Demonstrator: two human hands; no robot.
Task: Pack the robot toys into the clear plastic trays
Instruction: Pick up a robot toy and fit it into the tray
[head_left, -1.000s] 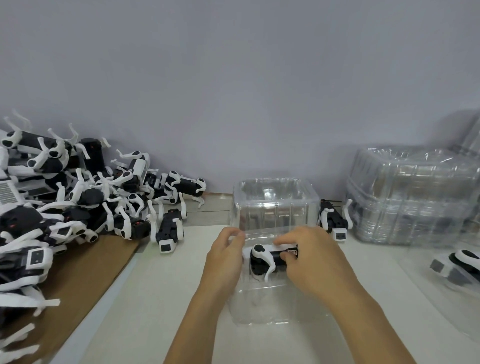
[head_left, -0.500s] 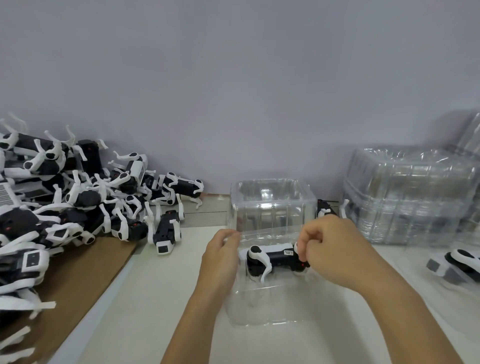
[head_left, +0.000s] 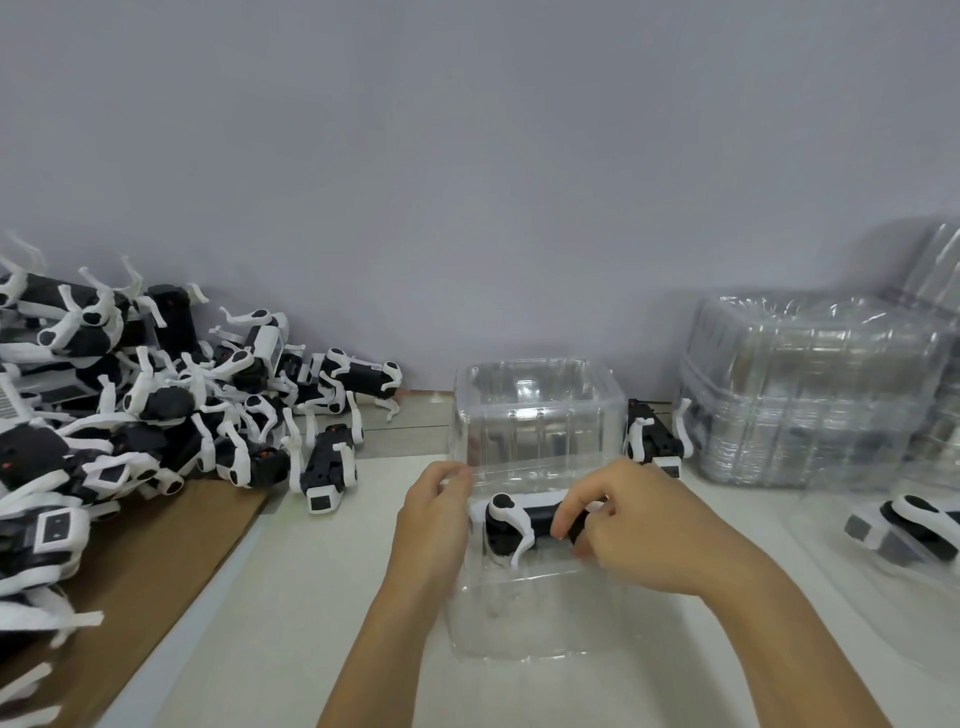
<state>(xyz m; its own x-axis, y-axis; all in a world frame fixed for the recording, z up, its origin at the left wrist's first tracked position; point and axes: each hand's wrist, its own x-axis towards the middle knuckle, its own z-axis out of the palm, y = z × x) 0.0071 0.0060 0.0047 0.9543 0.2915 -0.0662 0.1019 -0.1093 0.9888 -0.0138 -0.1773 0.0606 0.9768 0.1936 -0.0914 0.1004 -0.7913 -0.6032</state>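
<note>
A clear plastic tray (head_left: 537, 618) lies open on the white table in front of me, its hinged half (head_left: 535, 410) standing up behind. A black-and-white robot dog toy (head_left: 524, 525) lies on its side inside the near half. My right hand (head_left: 639, 530) grips the toy's right end with curled fingers. My left hand (head_left: 434, 519) holds the tray's left wall, thumb at the rim. A big heap of the same robot toys (head_left: 135, 410) lies at the left.
A stack of empty clear trays (head_left: 815, 395) stands at the right rear. One robot toy (head_left: 652, 441) lies between that stack and my tray. Another tray holding a toy (head_left: 914, 525) sits at the far right. Brown cardboard (head_left: 156, 561) covers the table's left part.
My right hand has shifted along the toy to its right end and pressed it lower into the tray. My left hand stays at the tray's left wall.
</note>
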